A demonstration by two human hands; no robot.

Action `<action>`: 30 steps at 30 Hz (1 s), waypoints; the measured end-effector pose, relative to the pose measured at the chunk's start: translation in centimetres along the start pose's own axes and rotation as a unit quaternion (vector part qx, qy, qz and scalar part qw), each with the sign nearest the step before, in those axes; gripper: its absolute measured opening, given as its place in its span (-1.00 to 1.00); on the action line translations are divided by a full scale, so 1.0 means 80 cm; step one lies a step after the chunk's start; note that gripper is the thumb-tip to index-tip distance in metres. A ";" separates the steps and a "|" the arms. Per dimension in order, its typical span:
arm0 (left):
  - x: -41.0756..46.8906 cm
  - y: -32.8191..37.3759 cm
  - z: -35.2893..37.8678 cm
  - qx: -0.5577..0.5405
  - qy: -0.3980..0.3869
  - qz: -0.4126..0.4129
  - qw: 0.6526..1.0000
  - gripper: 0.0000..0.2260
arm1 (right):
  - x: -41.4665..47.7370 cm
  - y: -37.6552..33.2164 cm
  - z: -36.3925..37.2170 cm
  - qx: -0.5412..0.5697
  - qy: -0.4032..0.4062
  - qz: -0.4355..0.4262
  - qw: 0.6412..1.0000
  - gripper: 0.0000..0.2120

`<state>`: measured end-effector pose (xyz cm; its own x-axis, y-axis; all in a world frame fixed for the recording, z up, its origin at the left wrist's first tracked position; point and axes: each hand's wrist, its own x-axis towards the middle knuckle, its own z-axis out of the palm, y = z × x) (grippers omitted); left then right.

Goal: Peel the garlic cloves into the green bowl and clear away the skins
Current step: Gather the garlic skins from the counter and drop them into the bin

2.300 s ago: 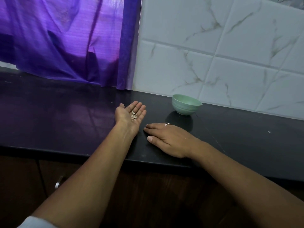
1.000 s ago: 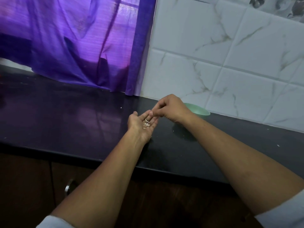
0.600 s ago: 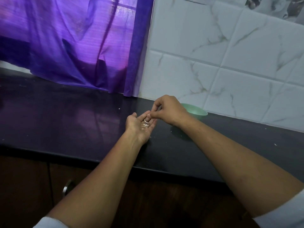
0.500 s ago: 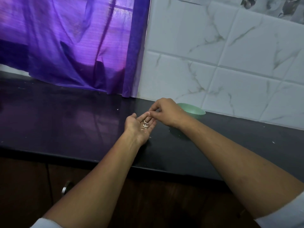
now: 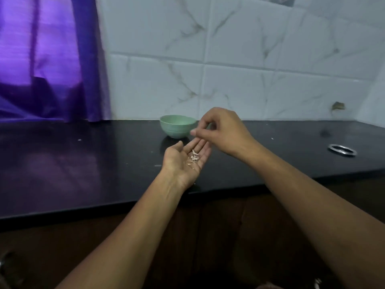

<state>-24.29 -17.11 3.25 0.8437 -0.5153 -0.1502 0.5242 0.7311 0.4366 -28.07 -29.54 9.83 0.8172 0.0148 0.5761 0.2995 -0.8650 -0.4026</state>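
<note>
Our left hand (image 5: 185,161): flat, palm up, carrying garlic skins (image 5: 193,158). Our right hand (image 5: 223,130), at its 1 o'clock: fingertips pinched together, any scrap too small to tell. Green bowl (image 5: 178,126), 12 o'clock: contents hidden. We judge peeling finished, skin disposal outstanding.

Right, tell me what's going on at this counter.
A person is gathering garlic skins at the black counter. The left hand lies palm up with the small pile on it. The right hand hovers just above its fingertips, fingers pinched together; whether it holds a scrap is too small to tell. The green bowl stands behind the hands, near the tiled wall.
</note>
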 end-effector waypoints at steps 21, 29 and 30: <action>0.040 -0.467 -0.127 0.267 0.136 -0.394 0.869 -0.50 | -0.502 0.350 0.052 0.354 0.244 0.587 0.686 -0.81; 0.095 -0.552 -0.214 0.318 0.164 -0.459 0.813 -0.11 | -0.578 0.396 0.120 0.353 0.206 0.684 0.605 -0.71; 0.099 -0.559 -0.219 0.322 0.158 -0.465 0.810 -0.10 | -0.581 0.398 0.126 0.355 0.202 0.687 0.602 -0.71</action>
<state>-39.03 -46.01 -33.01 0.1597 -0.4944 -0.8544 0.8671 -0.3434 0.3608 -51.59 -52.73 -36.94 0.3910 -0.7161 -0.5782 -0.2699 0.5113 -0.8159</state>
